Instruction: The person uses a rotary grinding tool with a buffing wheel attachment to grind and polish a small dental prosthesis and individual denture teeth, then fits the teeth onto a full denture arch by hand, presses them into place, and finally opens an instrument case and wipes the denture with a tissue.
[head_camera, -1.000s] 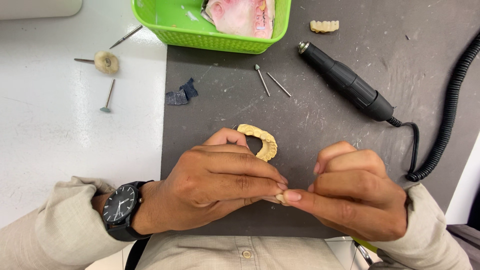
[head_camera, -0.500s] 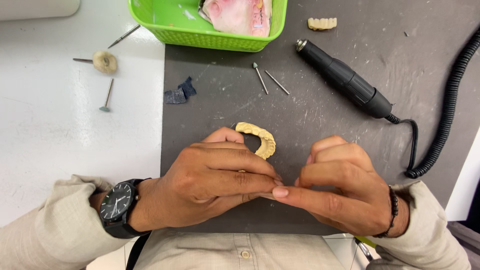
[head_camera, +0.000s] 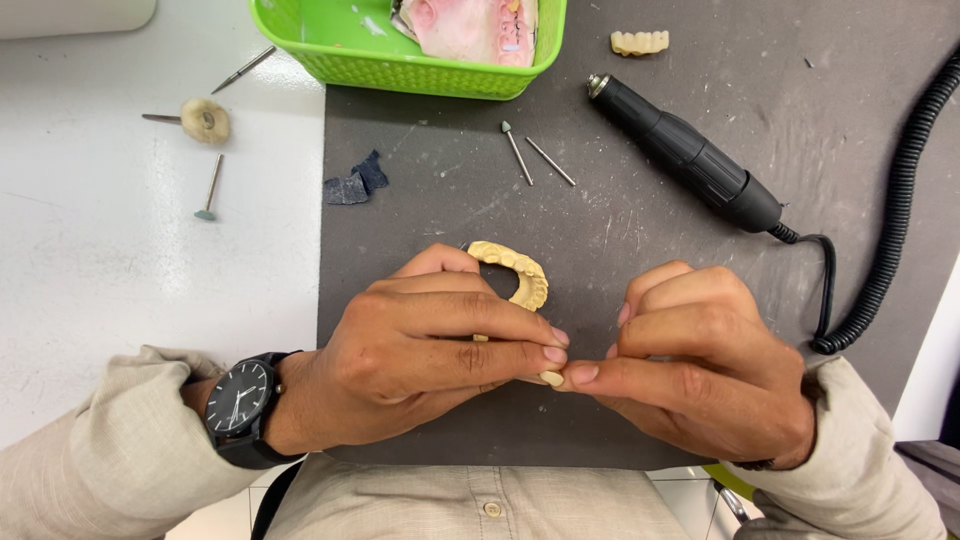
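The left hand (head_camera: 430, 350) sits in the lower middle of the frame. Its fingers are curled in and closed around a yellow dental arch model (head_camera: 515, 275), which sticks up behind the knuckles, a bit above the middle of the frame. The wrist wears a black watch (head_camera: 240, 400) and a beige sleeve.

The right hand (head_camera: 700, 365) is in the lower right of the frame. Its fingers are bent and pressed close together. The fingertips of both hands meet in the middle, and they pinch a small pale piece (head_camera: 551, 378) between them. I cannot tell what the small piece is. Both hands hover just over the dark grey mat (head_camera: 620, 230) on the white desk (head_camera: 100, 250).

A black handpiece (head_camera: 690, 160) lies tilted in the upper right, with a curly black cord (head_camera: 900, 190) at the right edge. Two thin burs (head_camera: 533, 158) lie on the mat near the top middle. A green basket (head_camera: 400, 50) sits at the top, with a pink dental model (head_camera: 470, 25) inside. A small row of teeth (head_camera: 640, 42) lies just right of the basket. In the upper left, a round polishing wheel (head_camera: 203, 120) and a bur with a green tip (head_camera: 210, 188) lie on the desk. A dark scrap (head_camera: 355, 183) lies at the mat's left edge.
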